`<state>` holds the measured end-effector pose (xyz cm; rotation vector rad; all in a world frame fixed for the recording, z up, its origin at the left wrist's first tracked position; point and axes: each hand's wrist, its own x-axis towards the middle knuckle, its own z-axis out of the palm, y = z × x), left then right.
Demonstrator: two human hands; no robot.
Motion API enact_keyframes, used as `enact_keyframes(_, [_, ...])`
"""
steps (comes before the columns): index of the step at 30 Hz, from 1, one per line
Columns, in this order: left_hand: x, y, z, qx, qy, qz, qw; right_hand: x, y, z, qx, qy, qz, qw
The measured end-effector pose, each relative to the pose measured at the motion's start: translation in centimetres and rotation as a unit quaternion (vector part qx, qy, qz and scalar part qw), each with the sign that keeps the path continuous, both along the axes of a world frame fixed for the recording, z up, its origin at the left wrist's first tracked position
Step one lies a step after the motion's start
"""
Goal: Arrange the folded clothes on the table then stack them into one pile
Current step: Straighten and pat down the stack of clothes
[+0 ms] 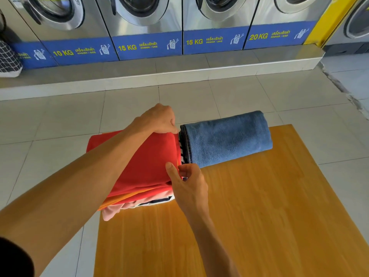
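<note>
A stack of folded clothes with a red garment [147, 162] on top sits at the far left of the wooden table [259, 216]; orange, pink and striped pieces show under it. Right beside it lies a folded blue towel [227, 136], touching the stack. My left hand [159, 118] grips the red garment's far right corner. My right hand [187, 182] pinches its near right edge, thumb on top. The stack overhangs the table's left edge.
A row of steel washing machines [139, 23] with blue labels stands on a raised step beyond the table. A checked bag [9, 60] sits at the far left. Tiled floor [60, 116] surrounds the table.
</note>
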<state>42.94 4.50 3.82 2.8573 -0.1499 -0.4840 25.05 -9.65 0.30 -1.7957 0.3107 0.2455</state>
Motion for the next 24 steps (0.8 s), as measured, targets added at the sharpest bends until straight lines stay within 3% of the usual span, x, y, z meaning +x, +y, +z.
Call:
enact_keyframes(4, [0.4,0.1,0.5,0.043,0.028,-0.015,0.999,-0.1,-0.2,-0.3,-0.002,0.0,-0.002,1.0])
enact_keyframes(10, [0.3,-0.4,-1.3,0.076,-0.029,-0.006,0.997,0.2,-0.2,0.2,0.007,0.004,0.002,1.0])
enact_keyframes(18, [0.7,0.7,-1.6,-0.082,0.016,0.178,0.98,0.5,-0.5,0.9,0.017,0.011,-0.019,1.0])
enact_keyframes(21, [0.5,1.1,-1.6,-0.149,-0.02,0.195,0.969,0.3,-0.5,1.2,0.031,0.014,-0.035,0.999])
enact_keyframes(24, [0.0,1.5,-0.8,-0.148,-0.01,0.191,0.97,0.0,-0.4,1.5,0.023,0.035,-0.023,0.999])
